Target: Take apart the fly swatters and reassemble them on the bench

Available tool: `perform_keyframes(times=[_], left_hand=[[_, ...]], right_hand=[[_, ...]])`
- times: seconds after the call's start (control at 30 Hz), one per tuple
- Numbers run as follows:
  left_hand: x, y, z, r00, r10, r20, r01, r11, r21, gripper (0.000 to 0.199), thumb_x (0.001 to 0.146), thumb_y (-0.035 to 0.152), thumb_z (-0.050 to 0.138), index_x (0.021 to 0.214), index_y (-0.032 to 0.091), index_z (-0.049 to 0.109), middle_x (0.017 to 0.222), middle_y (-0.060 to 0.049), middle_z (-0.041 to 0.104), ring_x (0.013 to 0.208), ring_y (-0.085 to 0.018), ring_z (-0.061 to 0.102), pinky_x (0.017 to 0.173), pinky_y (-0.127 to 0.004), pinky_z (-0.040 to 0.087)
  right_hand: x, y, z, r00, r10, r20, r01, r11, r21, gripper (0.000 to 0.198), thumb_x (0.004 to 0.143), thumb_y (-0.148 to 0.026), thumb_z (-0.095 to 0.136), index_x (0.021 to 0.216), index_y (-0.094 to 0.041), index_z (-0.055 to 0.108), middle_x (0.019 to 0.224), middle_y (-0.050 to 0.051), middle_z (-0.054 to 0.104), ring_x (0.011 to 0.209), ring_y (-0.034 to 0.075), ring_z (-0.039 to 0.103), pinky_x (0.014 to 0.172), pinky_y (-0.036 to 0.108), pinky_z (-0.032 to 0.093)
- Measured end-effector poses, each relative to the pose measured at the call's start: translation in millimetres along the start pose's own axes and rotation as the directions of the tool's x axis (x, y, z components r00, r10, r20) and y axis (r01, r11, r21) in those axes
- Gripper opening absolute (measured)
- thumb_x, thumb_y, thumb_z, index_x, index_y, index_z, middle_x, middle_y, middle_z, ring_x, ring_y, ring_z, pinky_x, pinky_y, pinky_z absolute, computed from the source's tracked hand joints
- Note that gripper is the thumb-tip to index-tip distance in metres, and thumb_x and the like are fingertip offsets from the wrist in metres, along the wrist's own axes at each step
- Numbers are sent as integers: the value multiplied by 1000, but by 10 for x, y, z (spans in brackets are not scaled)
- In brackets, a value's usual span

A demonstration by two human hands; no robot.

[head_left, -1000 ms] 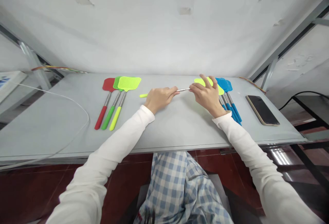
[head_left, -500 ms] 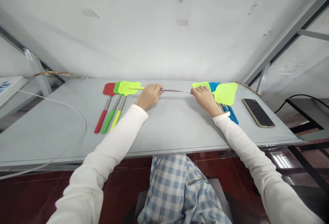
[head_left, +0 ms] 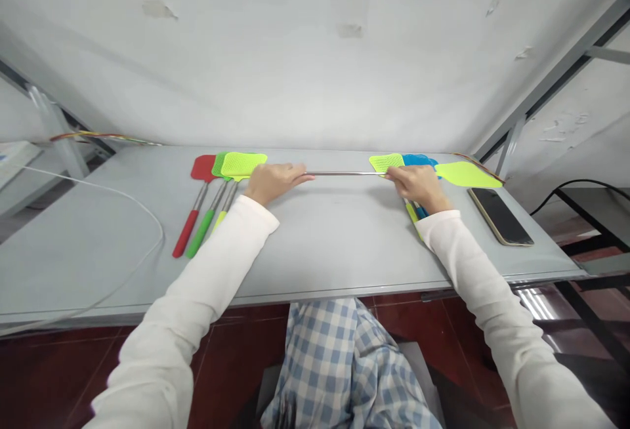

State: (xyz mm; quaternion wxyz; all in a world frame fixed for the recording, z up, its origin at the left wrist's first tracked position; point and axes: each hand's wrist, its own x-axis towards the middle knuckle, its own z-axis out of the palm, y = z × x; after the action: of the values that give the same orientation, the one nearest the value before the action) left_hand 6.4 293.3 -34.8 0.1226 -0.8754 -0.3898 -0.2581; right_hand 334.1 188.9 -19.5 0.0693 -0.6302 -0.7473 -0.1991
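Note:
Between my two hands stretches the metal rod of a yellow-green fly swatter (head_left: 347,173), held level over the table. My left hand (head_left: 275,181) is closed around its left end and hides the handle. My right hand (head_left: 416,185) grips the rod farther right; the swatter's flat head sticks out beyond it. To the left lie a red fly swatter (head_left: 186,232), a green fly swatter (head_left: 201,233) and a yellow-green fly swatter (head_left: 241,164). Partly under my right hand lie blue fly swatters (head_left: 417,160) and another yellow-green fly swatter (head_left: 386,163).
A phone (head_left: 501,217) lies on the grey table (head_left: 325,245) at the right. A white cable (head_left: 142,206) curves across the left side. Behind the table rises a white wall (head_left: 295,88); metal frame posts (head_left: 512,147) stand at the sides.
My hands have moved apart, the right one going rightward, and more rod shows between them. The held swatter's head has shifted right, toward the phone, and looks flatter.

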Motion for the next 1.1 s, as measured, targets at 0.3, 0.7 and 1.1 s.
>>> perform_keyframes(times=[0.3, 0.7, 1.1], left_hand=[[-48, -332, -100, 999, -52, -8, 53, 998, 42, 57, 91, 67, 29, 75, 23, 62, 65, -6, 60, 63, -19, 55, 55, -30, 23], [-81, -493, -244, 969, -184, 163, 161, 976, 144, 47, 93, 60, 33, 86, 25, 64, 77, -6, 69, 73, -22, 61, 62, -29, 28], [-20, 102, -164, 958, -89, 273, 51, 988, 144, 52, 94, 61, 27, 89, 24, 64, 74, -8, 70, 64, -20, 62, 56, -27, 22]], right_hand=[[11, 404, 82, 974, 9, -228, -21, 999, -48, 36, 98, -34, 32, 92, -19, 64, 84, 10, 65, 80, 23, 55, 69, 33, 32], [12, 421, 109, 998, 60, -24, -61, 997, -36, 24, 96, -25, 42, 92, -17, 64, 87, 10, 71, 78, 23, 61, 70, 33, 33], [30, 85, -14, 999, -45, -23, 45, 999, -27, 20, 94, -17, 44, 86, -17, 62, 85, 9, 71, 77, 22, 59, 72, 32, 29]])
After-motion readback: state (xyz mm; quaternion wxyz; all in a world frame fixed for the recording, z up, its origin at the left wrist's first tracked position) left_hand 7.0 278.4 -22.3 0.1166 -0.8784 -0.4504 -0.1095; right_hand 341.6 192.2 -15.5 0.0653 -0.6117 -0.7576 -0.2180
